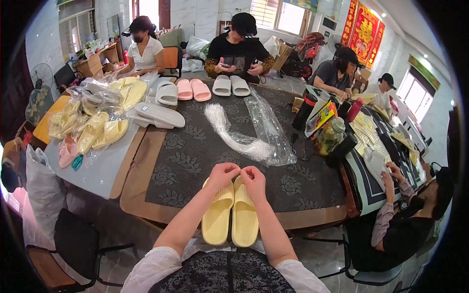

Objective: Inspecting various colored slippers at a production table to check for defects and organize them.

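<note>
A pair of yellow slippers lies side by side at the table's near edge, the left slipper (pixel 216 224) and the right slipper (pixel 245 225) with heels toward me. My left hand (pixel 223 176) and my right hand (pixel 253 181) meet above their toe ends, thumbs and fingertips pinched together. Whatever is between the fingertips is too small to make out. Just beyond my hands lies a bundle of thin white strands (pixel 225 134), partly in clear plastic. Flat clear plastic bags (pixel 266 124) are beside it.
Grey slippers (pixel 230 86), pink slippers (pixel 194 90) and stacked light grey slippers (pixel 159 115) stand farther off. Bagged slippers (pixel 93 110) heap at the left. Bottles, including a yellowish jar (pixel 330 136), stand at the right. Several people work around the tables; a chair (pixel 73 249) is at lower left.
</note>
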### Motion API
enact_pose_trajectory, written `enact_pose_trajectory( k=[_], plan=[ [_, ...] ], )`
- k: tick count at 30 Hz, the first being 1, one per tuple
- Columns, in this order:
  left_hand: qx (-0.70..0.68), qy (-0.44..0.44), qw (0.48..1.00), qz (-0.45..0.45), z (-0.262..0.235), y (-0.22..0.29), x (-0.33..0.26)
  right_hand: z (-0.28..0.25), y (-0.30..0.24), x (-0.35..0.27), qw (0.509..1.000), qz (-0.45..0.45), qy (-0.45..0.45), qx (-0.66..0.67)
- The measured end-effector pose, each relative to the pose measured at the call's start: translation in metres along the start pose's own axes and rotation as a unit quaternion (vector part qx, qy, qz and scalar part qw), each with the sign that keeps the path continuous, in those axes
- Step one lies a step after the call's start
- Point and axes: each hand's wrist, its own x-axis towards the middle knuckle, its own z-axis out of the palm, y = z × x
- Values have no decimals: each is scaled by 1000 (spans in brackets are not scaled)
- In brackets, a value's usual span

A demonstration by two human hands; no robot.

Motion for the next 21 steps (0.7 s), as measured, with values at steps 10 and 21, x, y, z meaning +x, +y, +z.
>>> enact_pose_trajectory(
  k=[10, 21],
  plan=[
    [-109, -22, 991, -81, -7, 8, 0, 0, -4, -2, 1000, -4, 4, -1],
    [-86, -88, 988, -96, -13, 7, 1, 0, 6, -2, 999, -20, -20, -14]
  ],
)
